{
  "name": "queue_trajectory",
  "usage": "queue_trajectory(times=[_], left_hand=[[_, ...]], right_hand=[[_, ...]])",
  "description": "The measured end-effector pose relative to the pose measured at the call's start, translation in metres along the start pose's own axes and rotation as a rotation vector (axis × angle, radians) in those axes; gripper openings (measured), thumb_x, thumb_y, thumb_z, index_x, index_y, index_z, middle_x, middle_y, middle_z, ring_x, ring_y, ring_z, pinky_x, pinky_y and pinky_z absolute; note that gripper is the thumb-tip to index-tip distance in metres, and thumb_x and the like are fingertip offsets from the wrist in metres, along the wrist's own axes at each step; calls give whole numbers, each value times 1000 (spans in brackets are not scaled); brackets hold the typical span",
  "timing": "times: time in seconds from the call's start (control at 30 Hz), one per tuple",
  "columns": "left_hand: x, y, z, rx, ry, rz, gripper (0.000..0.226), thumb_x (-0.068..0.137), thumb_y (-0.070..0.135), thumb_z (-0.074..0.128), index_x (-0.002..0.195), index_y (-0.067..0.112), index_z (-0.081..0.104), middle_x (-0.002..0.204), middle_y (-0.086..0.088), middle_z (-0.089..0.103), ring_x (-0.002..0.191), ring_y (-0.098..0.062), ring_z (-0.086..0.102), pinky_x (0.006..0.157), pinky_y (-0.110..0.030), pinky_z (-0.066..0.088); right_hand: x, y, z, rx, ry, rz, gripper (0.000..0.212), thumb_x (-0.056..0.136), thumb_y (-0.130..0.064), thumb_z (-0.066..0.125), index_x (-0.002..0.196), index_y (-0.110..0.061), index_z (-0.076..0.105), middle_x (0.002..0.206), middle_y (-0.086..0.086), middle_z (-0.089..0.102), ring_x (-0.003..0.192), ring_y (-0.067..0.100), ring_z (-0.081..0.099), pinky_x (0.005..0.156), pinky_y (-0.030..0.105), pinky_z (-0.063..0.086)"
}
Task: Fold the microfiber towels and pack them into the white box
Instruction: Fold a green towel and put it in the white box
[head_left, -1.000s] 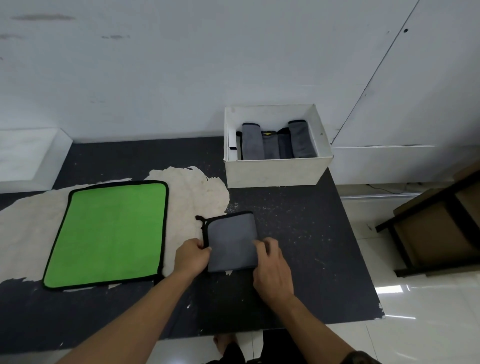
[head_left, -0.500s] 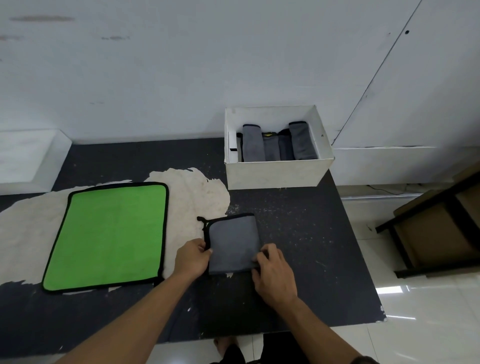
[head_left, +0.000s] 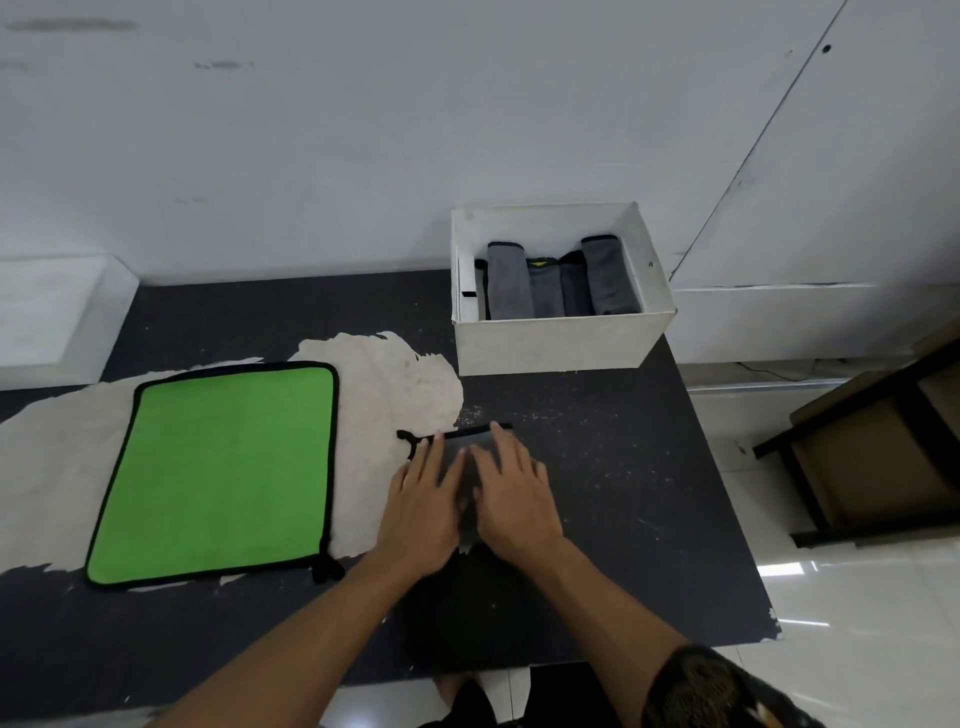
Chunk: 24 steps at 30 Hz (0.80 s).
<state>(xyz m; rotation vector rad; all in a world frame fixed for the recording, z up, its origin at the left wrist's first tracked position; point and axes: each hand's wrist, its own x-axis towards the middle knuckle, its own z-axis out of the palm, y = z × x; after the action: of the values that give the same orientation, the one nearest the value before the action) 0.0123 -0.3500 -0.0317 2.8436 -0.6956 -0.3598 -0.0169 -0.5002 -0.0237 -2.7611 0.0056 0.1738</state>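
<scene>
Grey, fuzzy microfibre is what I've got pinned just below the middle of the frame. The grey towel (head_left: 470, 449) lies folded small on the black table (head_left: 649, 493), with black trim and a little hanging loop (head_left: 410, 441) poking out at its upper left corner. My left hand (head_left: 423, 501) and right hand (head_left: 514, 493) lie flat on it side by side, fingers straight, gripping nothing, just pressing down. They hide most of the cloth, so I can't tell how tidy the edges are.

My take on doing this bit well: smooth outward from the centre so the fluffy pile squashes down and the crease sets. This stuff looks springy and likely to puff open. Line up the trim before lifting.

White box (head_left: 550, 345), cardboard by the look, sits upper right of centre with several folded towels (head_left: 511, 283) standing on edge, and a gap at its left end. Green towel (head_left: 218, 467) lies flat and unfolded at left, on a pale worn patch (head_left: 400, 379) of the tabletop.
</scene>
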Motion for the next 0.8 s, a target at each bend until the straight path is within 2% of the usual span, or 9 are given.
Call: queue_trajectory(times=[0.1, 0.17, 0.33, 0.63, 0.73, 0.8], left_hand=[[-1, -14, 15, 126, -152, 67, 73, 100, 43, 31, 152, 25, -16, 157, -11, -29, 147, -30, -21, 117, -46, -6], [-3, -26, 20, 160, -152, 91, 68, 102, 43, 22, 151, 23, -20, 156, -11, -31, 146, -29, -25, 117, -46, -7], [-3, -37, 24, 155, -150, 117, 71, 99, 53, 15, 152, 19, -20, 157, -6, -32, 145, -23, -26, 120, -44, -5], [-3, -40, 20, 171, -173, 114, 75, 98, 56, 12, 150, 14, -22, 156, -5, -33, 144, -20, -28, 120, -42, -7], [-4, -41, 20, 168, -176, 119, 76, 98, 56, 14, 149, 13, -23, 156, -6, -33, 145, -20, -28, 120, -42, -7], [-4, -41, 18, 163, -179, 132, 77, 99, 55, 16, 149, 13, -23, 155, -6, -33, 145, -21, -27, 119, -41, -8]], right_hand=[[9, 6, 12, -80, -216, -31, 70, 98, -34, 44, 156, -22, 8, 163, 3, -17, 149, 23, -16, 117, 60, 3], [9, 13, 19, -128, -265, -31, 67, 102, -39, 33, 156, -25, -3, 161, 0, -24, 148, 20, -23, 115, 63, -4], [6, 21, 22, -149, -247, -11, 70, 101, -47, 25, 155, -25, -13, 160, -2, -26, 147, 17, -24, 114, 63, -7], [1, 18, 32, -213, -182, 33, 73, 94, -66, 4, 153, -28, -20, 159, 2, -31, 145, 18, -30, 113, 64, -13], [2, 17, 30, -209, -201, 33, 74, 94, -66, 5, 152, -28, -21, 159, 4, -30, 145, 19, -29, 114, 64, -11], [3, 13, 25, -193, -214, 30, 74, 96, -64, 12, 153, -27, -17, 159, 5, -29, 146, 22, -27, 115, 64, -8]])
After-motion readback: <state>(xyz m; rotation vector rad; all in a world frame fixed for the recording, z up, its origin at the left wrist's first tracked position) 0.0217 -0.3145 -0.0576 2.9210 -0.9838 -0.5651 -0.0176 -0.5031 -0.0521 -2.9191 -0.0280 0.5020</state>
